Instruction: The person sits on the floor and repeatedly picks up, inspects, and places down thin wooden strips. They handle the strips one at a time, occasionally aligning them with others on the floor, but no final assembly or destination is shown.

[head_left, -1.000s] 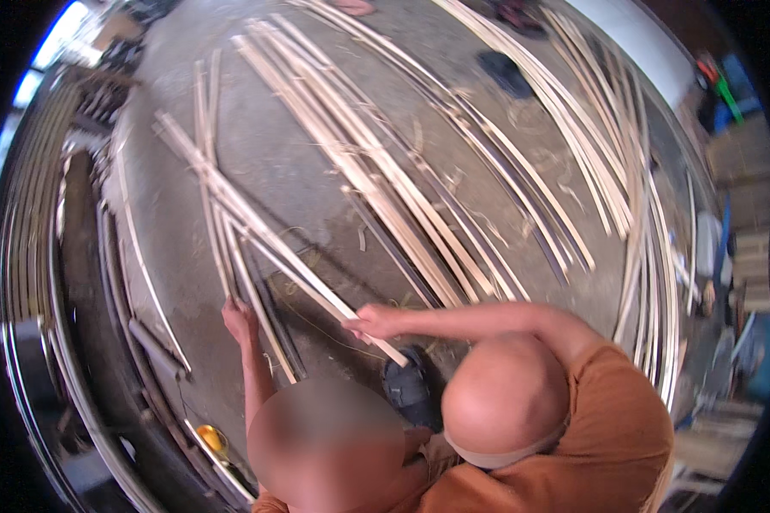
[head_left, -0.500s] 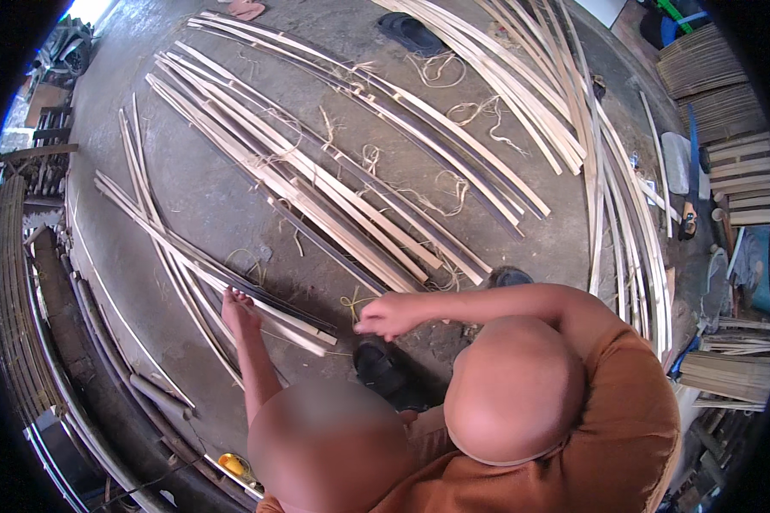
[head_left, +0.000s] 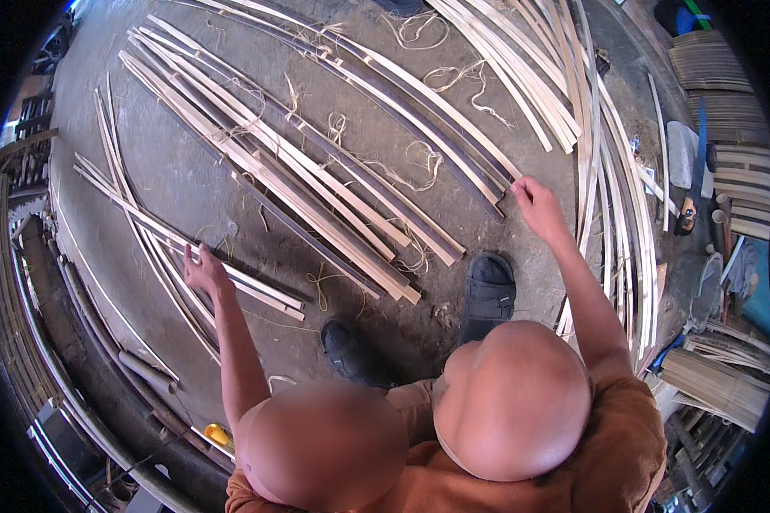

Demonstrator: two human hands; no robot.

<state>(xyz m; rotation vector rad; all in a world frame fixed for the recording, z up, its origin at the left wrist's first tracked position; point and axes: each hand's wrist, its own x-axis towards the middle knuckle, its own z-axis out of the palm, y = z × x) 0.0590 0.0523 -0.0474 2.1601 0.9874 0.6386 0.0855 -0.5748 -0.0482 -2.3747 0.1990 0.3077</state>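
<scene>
My left hand is closed around a small bundle of pale bamboo strips lying at the left, thumb and fingers on either side of it. My right hand is stretched out to the right with its fingers pinched. Its fingertips meet the near end of a long bamboo strip; whether they grip it or a thin cord cannot be made out. A yellowish twine loop lies beside the bundle's near end. A thin cord runs from the bundle toward my black sandal.
A larger pile of bamboo strips lies in the middle, with loose twine beside it. More long strips spread at the far right. My other sandal stands before the pile. Stacked slats line the right side.
My right hand has swung from near the twine loop out to the right, by the strip ends. My left hand stays at the bundle. The view has shifted, showing both sandals.
</scene>
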